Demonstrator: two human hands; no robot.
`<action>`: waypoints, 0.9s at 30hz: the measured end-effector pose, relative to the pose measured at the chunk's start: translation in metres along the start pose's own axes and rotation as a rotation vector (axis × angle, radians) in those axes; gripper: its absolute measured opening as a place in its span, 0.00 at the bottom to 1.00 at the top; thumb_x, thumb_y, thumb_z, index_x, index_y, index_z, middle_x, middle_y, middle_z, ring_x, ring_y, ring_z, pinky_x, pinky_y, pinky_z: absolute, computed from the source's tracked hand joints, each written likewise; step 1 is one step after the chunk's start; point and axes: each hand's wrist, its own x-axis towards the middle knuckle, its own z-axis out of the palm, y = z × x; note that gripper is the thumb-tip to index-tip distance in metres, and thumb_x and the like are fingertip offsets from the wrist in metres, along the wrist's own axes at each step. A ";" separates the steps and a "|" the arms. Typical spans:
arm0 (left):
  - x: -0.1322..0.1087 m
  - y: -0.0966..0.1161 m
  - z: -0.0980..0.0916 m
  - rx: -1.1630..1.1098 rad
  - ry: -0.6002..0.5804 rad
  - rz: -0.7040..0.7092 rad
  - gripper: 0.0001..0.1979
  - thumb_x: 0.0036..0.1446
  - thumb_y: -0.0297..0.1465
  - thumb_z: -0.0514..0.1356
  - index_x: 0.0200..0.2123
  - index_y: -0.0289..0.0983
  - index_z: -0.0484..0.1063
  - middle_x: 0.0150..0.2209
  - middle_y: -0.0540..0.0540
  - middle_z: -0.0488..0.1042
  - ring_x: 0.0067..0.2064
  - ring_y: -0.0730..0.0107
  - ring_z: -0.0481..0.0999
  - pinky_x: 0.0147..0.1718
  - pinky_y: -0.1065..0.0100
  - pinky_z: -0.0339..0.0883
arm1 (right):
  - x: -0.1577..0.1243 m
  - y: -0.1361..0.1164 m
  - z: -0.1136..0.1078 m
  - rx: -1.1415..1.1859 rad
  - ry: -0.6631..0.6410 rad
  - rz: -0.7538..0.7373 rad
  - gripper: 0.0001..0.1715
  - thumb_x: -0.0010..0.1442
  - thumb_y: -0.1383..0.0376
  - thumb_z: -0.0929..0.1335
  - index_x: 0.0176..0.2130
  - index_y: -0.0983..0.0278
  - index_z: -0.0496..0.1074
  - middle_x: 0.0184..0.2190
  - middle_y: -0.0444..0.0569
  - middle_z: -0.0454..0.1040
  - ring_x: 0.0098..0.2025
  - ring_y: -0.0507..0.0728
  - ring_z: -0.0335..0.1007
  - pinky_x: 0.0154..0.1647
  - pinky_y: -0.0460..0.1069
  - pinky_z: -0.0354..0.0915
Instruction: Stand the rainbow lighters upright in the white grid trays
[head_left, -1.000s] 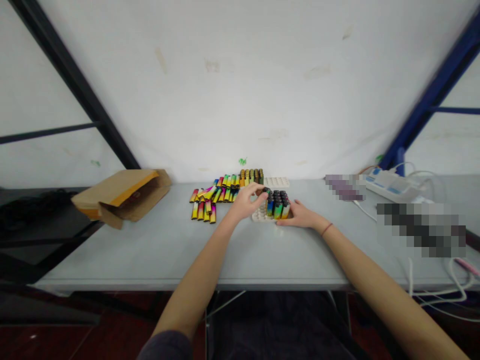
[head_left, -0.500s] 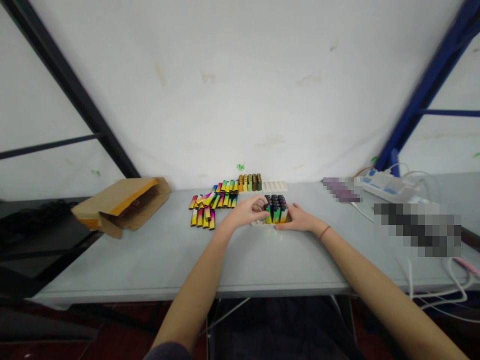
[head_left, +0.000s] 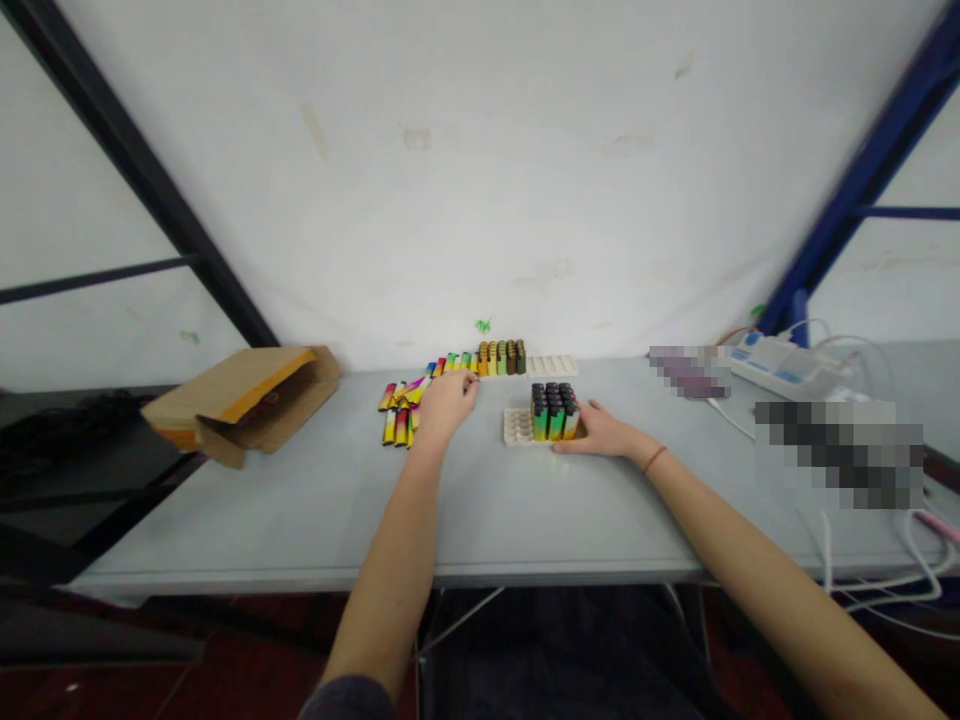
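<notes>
grey table [head_left: 300, 520] against white wall [head_left: 480, 180]

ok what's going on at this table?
One person, working bare-handed. The left hand is over the loose lighters lying on the table; whether it grips one is unclear. The right hand rests against the white tray, whose right part holds upright lighters while its left slots are bare. A second tray and a cardboard box sit farther off.

Grey table [head_left: 487, 500]: loose lighters [head_left: 397, 418], tray [head_left: 516, 428], cardboard box [head_left: 240, 400], perhaps power strip [head_left: 780, 365].
</notes>
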 end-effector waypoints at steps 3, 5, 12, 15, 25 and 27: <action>0.003 -0.037 -0.024 0.236 0.060 -0.326 0.23 0.62 0.42 0.60 0.57 0.39 0.75 0.60 0.30 0.73 0.64 0.32 0.68 0.60 0.37 0.64 | 0.000 0.000 0.000 0.019 0.004 0.001 0.59 0.51 0.35 0.74 0.70 0.61 0.63 0.67 0.62 0.70 0.69 0.76 0.64 0.74 0.78 0.39; 0.005 -0.063 -0.033 0.257 0.031 -0.504 0.37 0.57 0.52 0.63 0.65 0.38 0.69 0.67 0.26 0.65 0.69 0.25 0.61 0.59 0.33 0.63 | 0.000 0.001 0.000 0.024 0.000 0.001 0.58 0.51 0.36 0.74 0.69 0.62 0.64 0.66 0.62 0.72 0.69 0.77 0.65 0.74 0.79 0.38; 0.010 -0.101 -0.018 0.306 -0.239 -0.567 0.66 0.42 0.63 0.67 0.77 0.42 0.46 0.76 0.26 0.47 0.74 0.21 0.50 0.66 0.31 0.54 | 0.000 0.001 -0.001 0.041 0.007 -0.010 0.56 0.52 0.38 0.75 0.68 0.62 0.64 0.64 0.63 0.74 0.67 0.77 0.67 0.73 0.79 0.38; 0.008 -0.090 -0.016 0.343 -0.321 -0.519 0.69 0.41 0.63 0.68 0.78 0.38 0.44 0.78 0.26 0.39 0.75 0.22 0.47 0.68 0.36 0.54 | 0.000 0.000 -0.001 0.041 0.007 -0.008 0.56 0.52 0.38 0.75 0.68 0.61 0.63 0.62 0.62 0.76 0.66 0.76 0.69 0.73 0.79 0.38; 0.007 -0.057 -0.004 0.368 -0.445 -0.370 0.62 0.44 0.55 0.70 0.77 0.40 0.49 0.78 0.29 0.45 0.75 0.24 0.48 0.67 0.41 0.57 | 0.001 0.002 0.001 0.006 0.006 0.003 0.52 0.50 0.35 0.74 0.63 0.61 0.70 0.62 0.60 0.76 0.67 0.77 0.68 0.73 0.79 0.40; 0.007 -0.055 0.000 0.363 -0.422 -0.353 0.60 0.46 0.53 0.70 0.77 0.41 0.49 0.78 0.31 0.45 0.76 0.25 0.45 0.68 0.41 0.55 | 0.001 0.001 0.001 0.006 0.006 0.005 0.53 0.51 0.35 0.74 0.65 0.61 0.69 0.63 0.61 0.75 0.67 0.77 0.68 0.73 0.79 0.39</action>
